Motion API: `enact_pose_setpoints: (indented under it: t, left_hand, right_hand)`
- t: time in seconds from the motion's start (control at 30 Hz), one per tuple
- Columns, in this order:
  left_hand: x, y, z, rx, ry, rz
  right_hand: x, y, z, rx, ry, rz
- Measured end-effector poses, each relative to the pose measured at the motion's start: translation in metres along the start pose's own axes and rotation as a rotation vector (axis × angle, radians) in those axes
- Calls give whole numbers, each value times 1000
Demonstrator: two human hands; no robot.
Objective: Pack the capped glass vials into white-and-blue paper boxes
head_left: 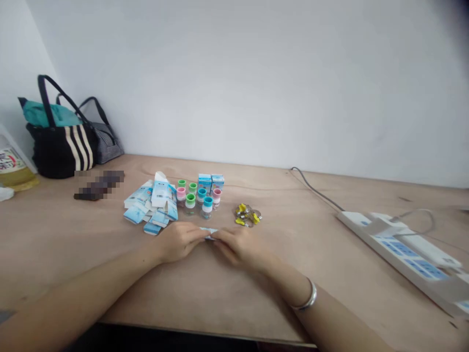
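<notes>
My left hand (pixel 181 241) and my right hand (pixel 238 246) meet near the table's middle, with fingers closed on a small, flat, whitish-blue paper (pixel 208 229). Most of the paper is hidden under the fingers. Just beyond it stand several small clear bottles with green caps (pixel 190 199), blue caps (pixel 207 202) and pink caps (pixel 217 194). Two upright blue-and-white boxes (pixel 204 182) are behind them. Left of the bottles lies a pile of flattened blue-and-white cartons (pixel 160 193). To the right is a small heap of yellow-and-metal pieces (pixel 248 215).
A white power strip (pixel 399 252) with a plugged-in adapter and grey cable (pixel 315 188) lies at the right. Black striped bag (pixel 62 149), grey bag (pixel 108 144) and yellow-liquid jug (pixel 16 166) stand far left. A dark, partly pixelated object (pixel 98 187) lies before them.
</notes>
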State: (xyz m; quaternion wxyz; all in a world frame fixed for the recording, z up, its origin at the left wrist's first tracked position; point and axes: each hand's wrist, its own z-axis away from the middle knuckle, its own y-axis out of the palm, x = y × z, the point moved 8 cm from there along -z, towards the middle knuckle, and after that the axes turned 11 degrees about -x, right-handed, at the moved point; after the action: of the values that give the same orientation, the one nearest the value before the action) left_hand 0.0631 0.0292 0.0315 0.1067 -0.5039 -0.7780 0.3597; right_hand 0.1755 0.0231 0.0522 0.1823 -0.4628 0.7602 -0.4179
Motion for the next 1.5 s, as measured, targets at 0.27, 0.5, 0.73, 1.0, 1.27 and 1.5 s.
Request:
enact_pose_setpoints:
  t: [0.27,0.5,0.73,1.0,1.27,1.5]
  left_hand:
    - [21,-12,-10,-175,-207,75]
    - [13,-2,-5,-73,-110,-99]
    - [27,-80,-8,-520,-250,-317]
    - [112,-164,30,-536,-745,-601]
    - [124,-142,34,-181,-808,-699]
    - [51,-112,3,-417,-397,-660]
  right_hand:
    - [-40,-21,-8,-268,225,-105]
    - [-41,-2,1,-80,247,15]
    - [-45,-22,2,-207,378,-121]
    - [-53,-4,4,-176,418,-50]
    - [-63,-16,0,-293,440,87]
    - [-122,-19,-58,-215,441,205]
